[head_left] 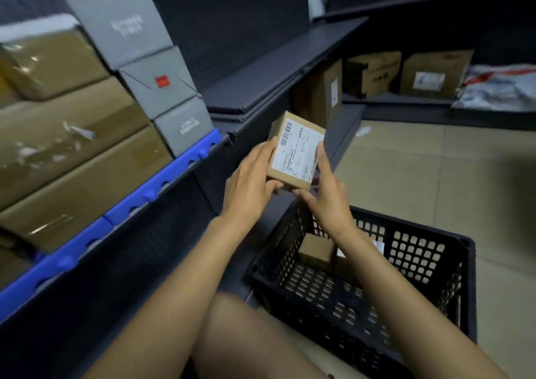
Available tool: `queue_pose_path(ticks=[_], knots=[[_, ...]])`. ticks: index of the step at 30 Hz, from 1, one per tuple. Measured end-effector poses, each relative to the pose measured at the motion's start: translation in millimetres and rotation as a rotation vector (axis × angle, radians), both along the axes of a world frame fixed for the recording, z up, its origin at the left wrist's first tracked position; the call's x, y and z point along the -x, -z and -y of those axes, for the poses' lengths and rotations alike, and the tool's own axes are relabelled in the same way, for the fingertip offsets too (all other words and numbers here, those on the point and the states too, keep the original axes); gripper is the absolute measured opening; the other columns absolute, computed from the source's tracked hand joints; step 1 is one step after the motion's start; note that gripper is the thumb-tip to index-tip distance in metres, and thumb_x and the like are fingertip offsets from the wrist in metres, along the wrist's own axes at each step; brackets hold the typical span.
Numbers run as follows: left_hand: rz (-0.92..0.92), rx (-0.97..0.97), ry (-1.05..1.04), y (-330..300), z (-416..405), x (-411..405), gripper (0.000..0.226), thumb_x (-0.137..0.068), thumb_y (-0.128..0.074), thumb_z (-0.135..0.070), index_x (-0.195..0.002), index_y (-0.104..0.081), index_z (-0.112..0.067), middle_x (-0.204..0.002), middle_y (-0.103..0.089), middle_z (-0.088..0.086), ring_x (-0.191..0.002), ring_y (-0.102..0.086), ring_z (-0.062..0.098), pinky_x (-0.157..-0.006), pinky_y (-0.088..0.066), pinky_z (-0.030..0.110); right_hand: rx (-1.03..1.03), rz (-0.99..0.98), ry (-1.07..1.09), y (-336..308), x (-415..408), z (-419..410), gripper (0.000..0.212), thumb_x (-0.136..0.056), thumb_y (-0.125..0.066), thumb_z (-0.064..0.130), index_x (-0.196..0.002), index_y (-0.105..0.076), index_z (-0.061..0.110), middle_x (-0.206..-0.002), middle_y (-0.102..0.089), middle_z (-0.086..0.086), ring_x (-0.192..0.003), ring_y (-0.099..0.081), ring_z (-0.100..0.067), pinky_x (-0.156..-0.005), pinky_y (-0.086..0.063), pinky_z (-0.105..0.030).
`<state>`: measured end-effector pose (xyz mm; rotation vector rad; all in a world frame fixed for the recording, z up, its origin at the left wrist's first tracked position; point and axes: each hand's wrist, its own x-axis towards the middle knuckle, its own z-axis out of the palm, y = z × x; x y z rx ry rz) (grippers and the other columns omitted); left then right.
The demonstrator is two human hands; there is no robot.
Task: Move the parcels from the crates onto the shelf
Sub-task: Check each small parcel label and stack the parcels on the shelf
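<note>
A small brown cardboard parcel (293,149) with a white barcode label is held above the black plastic crate (429,251). My left hand (249,181) grips its left side and my right hand (324,187) holds its right edge and bottom corner. Inside the crate lies a small brown box (316,251), and beside it another parcel with a white label (378,245) is mostly hidden by my right forearm. To the left runs the dark shelf with a blue front rail (162,178), which carries stacked brown cartons (72,146) and grey boxes (156,83).
A bare dark shelf board (278,68) lies just right of the grey boxes. Farther back, lower shelves hold brown cartons (432,74) and a white plastic mailer (499,88). My knee (240,338) is at the bottom, next to the crate. The floor is beige tile.
</note>
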<state>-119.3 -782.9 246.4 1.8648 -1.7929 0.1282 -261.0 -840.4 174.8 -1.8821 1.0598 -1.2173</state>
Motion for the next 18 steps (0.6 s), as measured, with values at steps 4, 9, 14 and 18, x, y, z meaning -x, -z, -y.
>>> queue_pose_path(ticks=[4, 9, 14, 18], knots=[[0.055, 0.094, -0.019, -45.6, -18.1, -5.0, 0.087, -0.079, -0.076, -0.019, -0.15, -0.027, -0.029, -0.151, -0.038, -0.009, -0.133, -0.042, 0.015, -0.098, -0.047, 0.043, 0.09, 0.036, -0.027, -44.7, -6.2, -6.7, 0.108, -0.082, -0.073, 0.005, -0.155, 0.002, 0.031, -0.144, -0.05, 0.005, -0.119, -0.057, -0.013, -0.094, -0.048, -0.023], [0.084, 0.191, -0.054, -96.1, -42.7, -14.0, 0.087, -0.081, -0.074, -0.016, -0.151, -0.024, -0.032, -0.149, -0.041, -0.008, -0.129, -0.046, 0.016, -0.096, -0.046, 0.038, 0.194, 0.078, -0.085, -102.3, -18.0, -20.4, 0.107, -0.082, -0.072, 0.003, -0.156, 0.002, 0.03, -0.145, -0.048, 0.005, -0.119, -0.05, -0.003, -0.097, -0.047, -0.023], [0.112, 0.322, -0.071, -146.7, -72.1, -22.8, 0.086, -0.08, -0.076, -0.014, -0.15, -0.028, -0.027, -0.147, -0.045, -0.005, -0.127, -0.049, 0.013, -0.099, -0.046, 0.032, 0.282, 0.116, -0.149, -155.1, -35.2, -32.8, 0.108, -0.084, -0.07, 0.006, -0.153, 0.008, 0.038, -0.138, -0.053, 0.004, -0.114, -0.057, -0.006, -0.09, -0.049, -0.022], [0.166, 0.394, -0.084, -185.1, -102.9, -36.7, 0.087, -0.081, -0.075, -0.014, -0.151, -0.024, -0.024, -0.145, -0.048, 0.001, -0.127, -0.051, 0.015, -0.103, -0.045, 0.031, 0.408, 0.11, -0.191, -198.0, -53.0, -49.7, 0.104, -0.087, -0.068, 0.009, -0.154, 0.009, 0.033, -0.144, -0.047, 0.004, -0.108, -0.054, 0.0, -0.089, -0.049, -0.021]])
